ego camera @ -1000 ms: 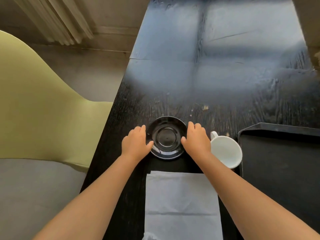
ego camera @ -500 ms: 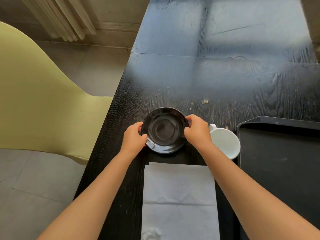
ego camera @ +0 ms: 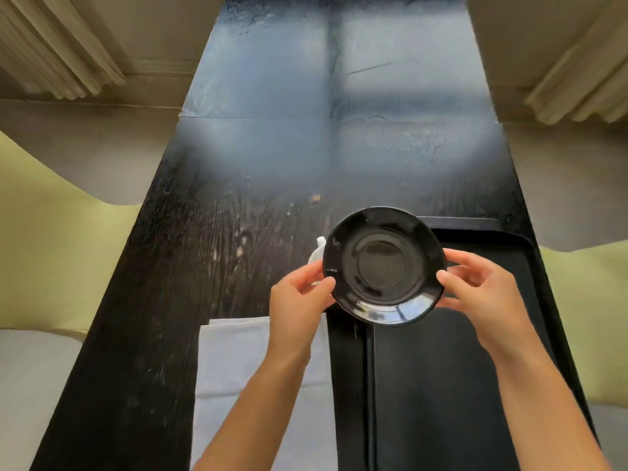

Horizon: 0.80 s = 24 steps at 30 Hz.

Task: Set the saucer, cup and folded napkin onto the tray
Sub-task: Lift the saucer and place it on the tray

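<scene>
Both hands, left hand (ego camera: 299,297) and right hand (ego camera: 489,294), grip the black saucer (ego camera: 382,265) by opposite rim edges, keeping it level above the tray (ego camera: 441,385) corner. The cup (ego camera: 316,256) and napkin (ego camera: 238,362) remain on the worktop (ego camera: 204,249).

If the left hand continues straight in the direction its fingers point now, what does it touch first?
The left hand already pinches the saucer rim, fingers pointing up-right. Going on, it would probably meet the white cup, mostly hidden behind the saucer. The cup seems lower, on the table, so depth is unclear.
</scene>
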Available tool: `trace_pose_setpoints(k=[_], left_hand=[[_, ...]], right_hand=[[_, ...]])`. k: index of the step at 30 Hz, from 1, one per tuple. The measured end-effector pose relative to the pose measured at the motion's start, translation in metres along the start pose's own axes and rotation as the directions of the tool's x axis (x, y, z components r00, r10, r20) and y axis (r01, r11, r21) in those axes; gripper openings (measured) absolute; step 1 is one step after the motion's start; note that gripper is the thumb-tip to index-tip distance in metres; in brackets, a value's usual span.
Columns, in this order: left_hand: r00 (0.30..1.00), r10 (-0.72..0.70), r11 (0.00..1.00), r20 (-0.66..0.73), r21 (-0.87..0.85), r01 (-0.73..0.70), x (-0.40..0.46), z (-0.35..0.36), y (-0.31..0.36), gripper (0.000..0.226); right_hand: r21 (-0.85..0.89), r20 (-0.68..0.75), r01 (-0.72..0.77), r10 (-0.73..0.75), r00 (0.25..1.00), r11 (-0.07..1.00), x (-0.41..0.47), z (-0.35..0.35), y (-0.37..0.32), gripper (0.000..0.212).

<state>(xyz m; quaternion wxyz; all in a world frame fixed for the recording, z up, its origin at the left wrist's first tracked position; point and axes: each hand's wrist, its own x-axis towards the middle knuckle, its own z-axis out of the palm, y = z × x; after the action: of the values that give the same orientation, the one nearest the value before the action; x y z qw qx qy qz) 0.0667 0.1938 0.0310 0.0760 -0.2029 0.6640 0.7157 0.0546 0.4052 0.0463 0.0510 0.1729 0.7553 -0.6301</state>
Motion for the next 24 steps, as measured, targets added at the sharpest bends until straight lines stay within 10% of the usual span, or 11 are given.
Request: trace_pose_setpoints(k=[9, 24], left_hand=[[0.963, -0.223, 0.975, -0.153, -0.032, 0.220, -0.022, 0.099, -0.078, 0.040], [0.873, -0.060, 0.961, -0.483, 0.209, 0.182, -0.003, 0.129, -0.100, 0.037]], right_hand=[[0.031, -0.111, -0.204, 0.206, 0.972, 0.978, 0.004, -0.079, 0.074, 0.032], [0.017, -0.022, -0.235, 0.236, 0.972, 0.972, 0.070, -0.065, 0.107, 0.029]])
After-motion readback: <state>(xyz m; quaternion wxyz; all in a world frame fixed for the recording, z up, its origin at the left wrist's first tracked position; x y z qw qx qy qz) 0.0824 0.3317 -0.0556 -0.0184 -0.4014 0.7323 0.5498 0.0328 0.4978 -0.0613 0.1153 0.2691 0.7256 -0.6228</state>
